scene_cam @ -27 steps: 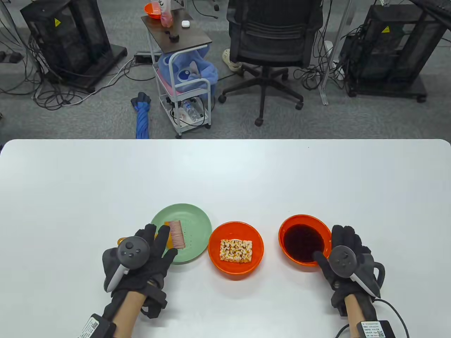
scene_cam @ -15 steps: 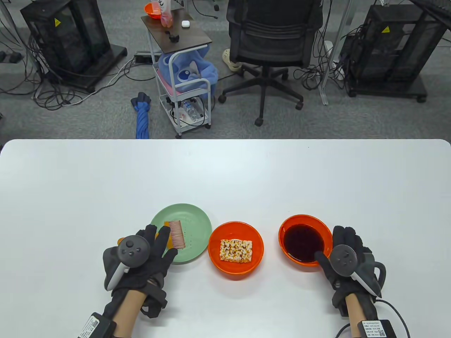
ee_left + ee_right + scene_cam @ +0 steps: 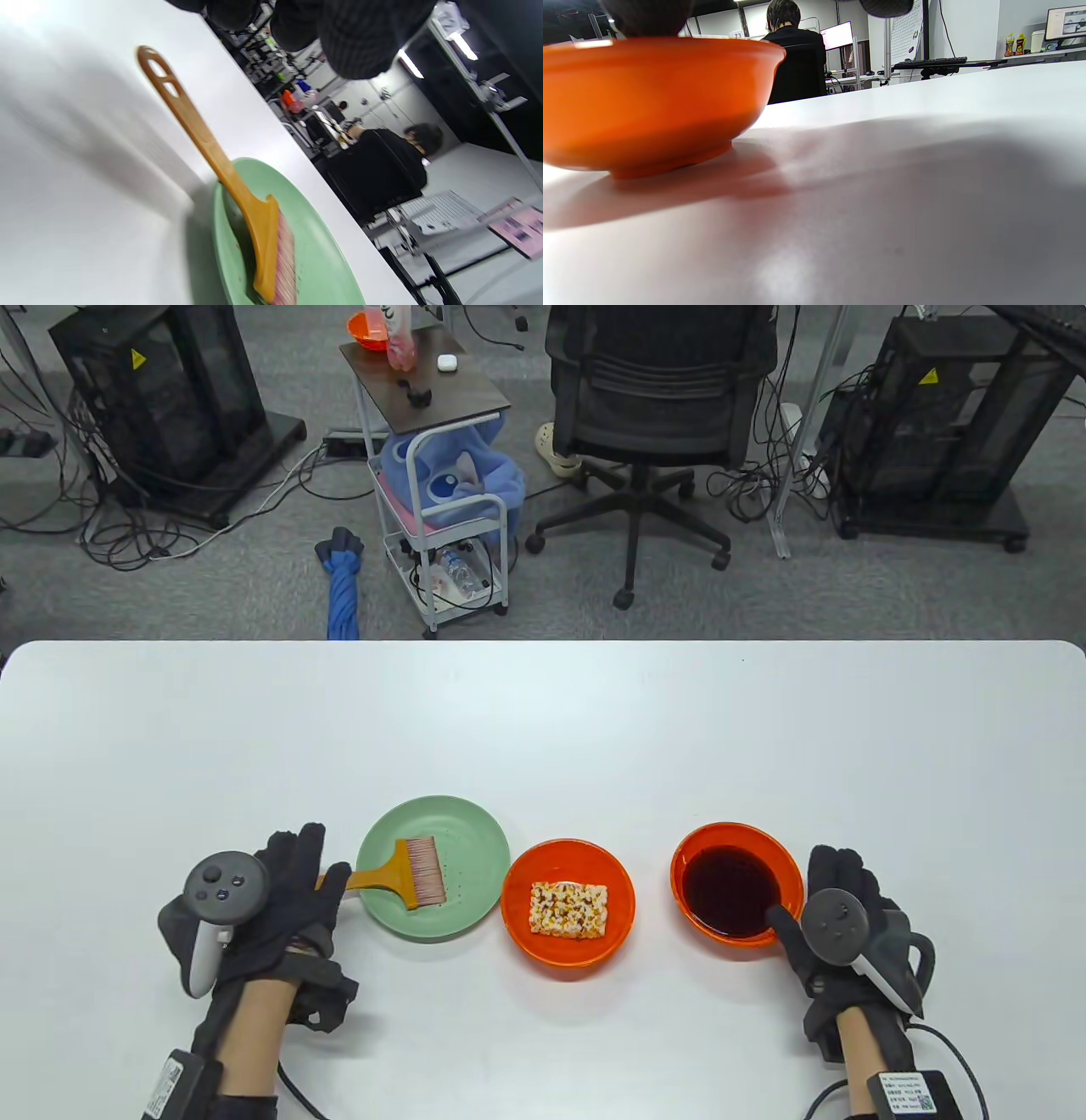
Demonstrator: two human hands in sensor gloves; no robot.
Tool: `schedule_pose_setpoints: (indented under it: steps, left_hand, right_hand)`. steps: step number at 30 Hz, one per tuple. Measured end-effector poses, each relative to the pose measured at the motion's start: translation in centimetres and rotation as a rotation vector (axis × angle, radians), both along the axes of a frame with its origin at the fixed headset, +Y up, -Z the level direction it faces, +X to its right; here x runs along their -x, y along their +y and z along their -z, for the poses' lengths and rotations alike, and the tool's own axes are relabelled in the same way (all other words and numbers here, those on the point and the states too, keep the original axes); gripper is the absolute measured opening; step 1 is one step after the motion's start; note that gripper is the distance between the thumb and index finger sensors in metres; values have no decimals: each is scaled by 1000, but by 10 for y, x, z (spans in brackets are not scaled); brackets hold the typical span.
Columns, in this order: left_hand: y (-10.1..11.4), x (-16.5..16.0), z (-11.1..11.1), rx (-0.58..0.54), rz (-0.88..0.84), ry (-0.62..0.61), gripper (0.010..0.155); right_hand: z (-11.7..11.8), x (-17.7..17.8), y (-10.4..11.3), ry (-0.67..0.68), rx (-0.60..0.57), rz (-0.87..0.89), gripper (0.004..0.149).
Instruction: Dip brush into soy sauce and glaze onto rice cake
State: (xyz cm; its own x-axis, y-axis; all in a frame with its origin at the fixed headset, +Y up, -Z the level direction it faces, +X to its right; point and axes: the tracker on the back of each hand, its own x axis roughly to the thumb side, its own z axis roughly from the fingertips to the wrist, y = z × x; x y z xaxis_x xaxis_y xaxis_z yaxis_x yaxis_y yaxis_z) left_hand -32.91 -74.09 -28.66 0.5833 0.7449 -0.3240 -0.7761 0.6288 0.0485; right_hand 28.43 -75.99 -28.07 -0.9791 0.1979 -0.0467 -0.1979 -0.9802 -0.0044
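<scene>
A brush [image 3: 399,878] with an orange handle and pink bristles lies across the rim of a green plate [image 3: 475,848], its handle pointing left. My left hand [image 3: 327,857] is open just left of the plate, its fingers at the handle's end and not gripping it. In the left wrist view the brush [image 3: 220,165] lies free below the fingers [image 3: 352,42]. The rice cake [image 3: 569,909] sits in an orange bowl [image 3: 517,899]. My right hand [image 3: 806,886] lies beside the orange soy sauce bowl [image 3: 679,857], its thumb [image 3: 649,17] on the rim.
The three dishes stand in a row near the table's front edge, a little apart. The white table [image 3: 543,729] stretches beyond them. An office chair [image 3: 653,407] and a small cart [image 3: 433,475] stand on the floor past the far edge.
My left hand has moved left, off the plate and the brush, which stays put with its handle now uncovered. The right hand has barely shifted.
</scene>
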Motion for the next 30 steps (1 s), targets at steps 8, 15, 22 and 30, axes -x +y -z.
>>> schedule_pose_setpoints:
  steps: [8, 15, 22, 30]
  left_hand:
    - [-23, 19, 9, 92, -67, 90, 62]
    - [-34, 22, 13, 153, -64, 137, 60]
    - [-35, 25, 12, 176, -103, 126, 57]
    - [-22, 24, 11, 46, -283, 72, 53]
  right_hand:
    - [0, -2, 1, 3, -1, 2, 86]
    - [1, -3, 2, 1, 9, 3, 86]
    - [1, -2, 2, 2, 26, 8, 85]
    - [1, -1, 10, 9, -6, 41, 85]
